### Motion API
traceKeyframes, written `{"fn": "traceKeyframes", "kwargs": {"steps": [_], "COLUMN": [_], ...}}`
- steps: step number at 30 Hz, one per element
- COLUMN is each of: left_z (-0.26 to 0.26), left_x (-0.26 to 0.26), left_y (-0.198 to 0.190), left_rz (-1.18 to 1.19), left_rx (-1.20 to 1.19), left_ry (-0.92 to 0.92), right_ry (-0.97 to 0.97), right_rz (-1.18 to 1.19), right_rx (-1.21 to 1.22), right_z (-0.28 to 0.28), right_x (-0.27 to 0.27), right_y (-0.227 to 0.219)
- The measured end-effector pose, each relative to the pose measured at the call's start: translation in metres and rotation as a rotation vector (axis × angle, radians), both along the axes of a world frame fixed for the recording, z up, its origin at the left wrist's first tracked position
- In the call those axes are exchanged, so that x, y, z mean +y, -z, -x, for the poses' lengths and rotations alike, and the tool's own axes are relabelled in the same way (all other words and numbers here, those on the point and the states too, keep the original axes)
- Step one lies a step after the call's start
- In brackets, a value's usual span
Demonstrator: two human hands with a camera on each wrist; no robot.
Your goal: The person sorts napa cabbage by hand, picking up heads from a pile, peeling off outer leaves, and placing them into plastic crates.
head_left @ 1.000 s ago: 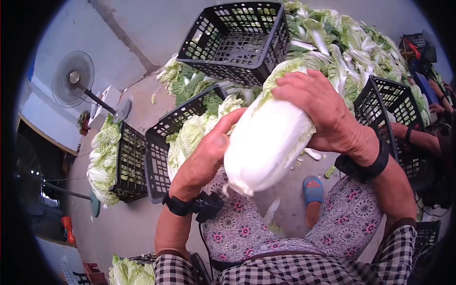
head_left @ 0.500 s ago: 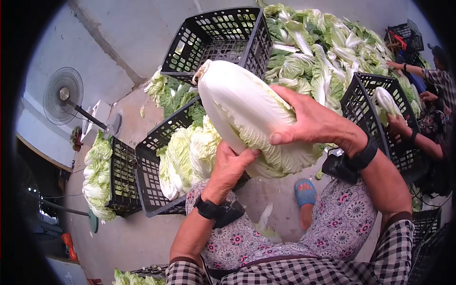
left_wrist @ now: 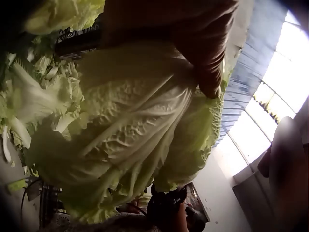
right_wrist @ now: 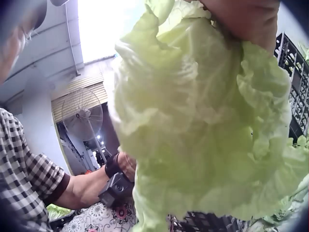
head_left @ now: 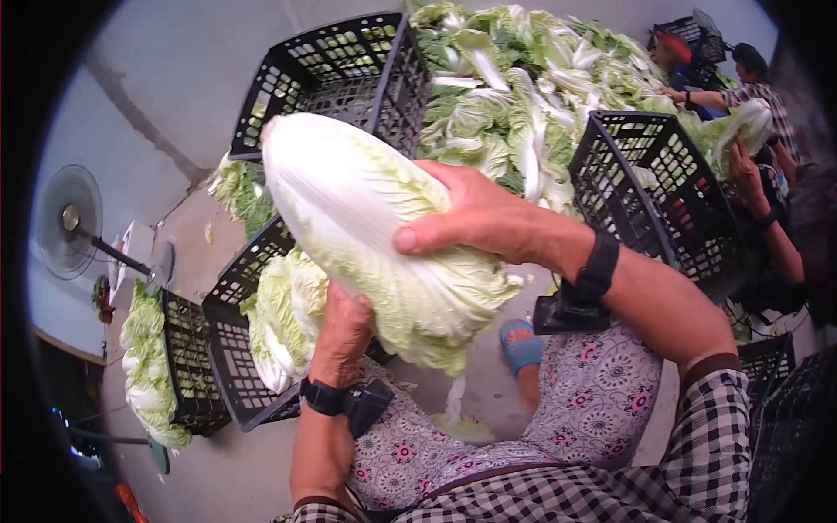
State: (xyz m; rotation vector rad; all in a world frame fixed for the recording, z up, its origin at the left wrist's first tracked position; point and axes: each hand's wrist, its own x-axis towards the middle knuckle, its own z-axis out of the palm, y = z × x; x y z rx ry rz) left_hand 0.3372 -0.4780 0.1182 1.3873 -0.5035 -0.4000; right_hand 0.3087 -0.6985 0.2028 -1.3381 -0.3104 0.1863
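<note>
A large napa cabbage [head_left: 349,192] hangs slanted before me in the head view, its white base up at the left and its crinkled green leaf end down at the right. My right hand [head_left: 484,213] grips it from the right side, thumb laid across the front. Lower down, my left hand [head_left: 342,329] holds the underside, with its fingers hidden behind the cabbage. In the left wrist view the leaves [left_wrist: 130,121] fill the middle. Loose pale-green outer leaves [right_wrist: 203,130] cover most of the right wrist view.
Behind the cabbage stand a black crate [head_left: 384,96] and a crate holding cabbages [head_left: 228,349]. Another packed crate [head_left: 193,357] is at the left, near a fan [head_left: 70,213]. Leaves are heaped [head_left: 523,105] at the back; a crate [head_left: 645,174] and another person's hand [head_left: 745,170] are at right.
The cabbage was turned from base down to base up at the left, then shifted further left with both hands. The view swung right; the other person's cabbage rose.
</note>
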Motion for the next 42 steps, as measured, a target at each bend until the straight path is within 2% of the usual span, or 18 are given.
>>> {"fn": "traceKeyframes", "kwargs": {"steps": [2,3,5,7,10,12,14,15,18,19,20,21,24,27,30,39,42], "left_z": [0.007,0.008,0.011,0.012,0.019,0.017,-0.007,-0.009,-0.006,-0.002,0.002,0.006,0.007,-0.002,-0.004,0.004,0.005], "left_x": [-0.007,-0.006,-0.003,-0.012,-0.015,-0.013,0.025,0.026,0.011,0.007,0.002,-0.004,-0.008,-0.003,-0.004,-0.009,-0.011], "left_y": [-0.008,-0.003,0.008,-0.006,-0.017,-0.010,0.041,0.038,0.032,0.027,0.021,0.012,-0.015,-0.001,0.000,-0.008,-0.010], "left_rz": [-0.131,-0.070,0.042,0.006,-0.075,-0.143,-0.545,-0.586,-0.124,0.006,0.134,0.185,-0.084,-0.140,-0.181,-0.229,-0.235], "left_rx": [0.128,0.158,0.219,0.084,-0.053,-0.192,-0.437,-0.397,0.064,0.111,0.158,0.160,0.166,0.201,0.169,0.151,0.161], "left_ry": [-0.030,-0.017,-0.001,-0.077,-0.189,-0.251,-0.186,-0.133,0.039,0.081,0.123,0.090,0.084,0.103,0.163,0.238,0.236], "right_ry": [0.022,0.024,0.001,-0.019,-0.100,-0.070,0.008,0.066,0.078,0.074,0.088,0.099,0.167,0.336,0.529,0.939,1.008], "right_rz": [-0.122,-0.191,-0.154,-0.079,-0.078,-0.160,-0.207,-0.216,-0.206,-0.206,-0.222,-0.239,-0.188,0.060,0.218,0.173,0.201], "right_rx": [0.013,0.014,-0.029,-0.067,-0.256,-0.170,-0.044,-0.020,-0.008,-0.013,-0.011,-0.008,-0.061,-0.191,-0.126,0.006,0.152], "right_z": [-0.002,-0.003,-0.006,-0.005,-0.009,-0.005,-0.001,-0.001,-0.002,-0.002,-0.002,-0.001,0.006,0.012,0.025,0.091,0.100], "right_x": [0.005,0.007,0.009,0.009,0.009,0.012,0.014,0.013,0.003,-0.003,-0.011,-0.020,-0.054,-0.095,-0.145,-0.245,-0.281], "right_y": [0.000,0.001,0.005,0.007,0.011,0.014,0.013,0.014,0.011,0.008,0.004,0.000,-0.015,-0.024,-0.023,0.009,0.028]}}
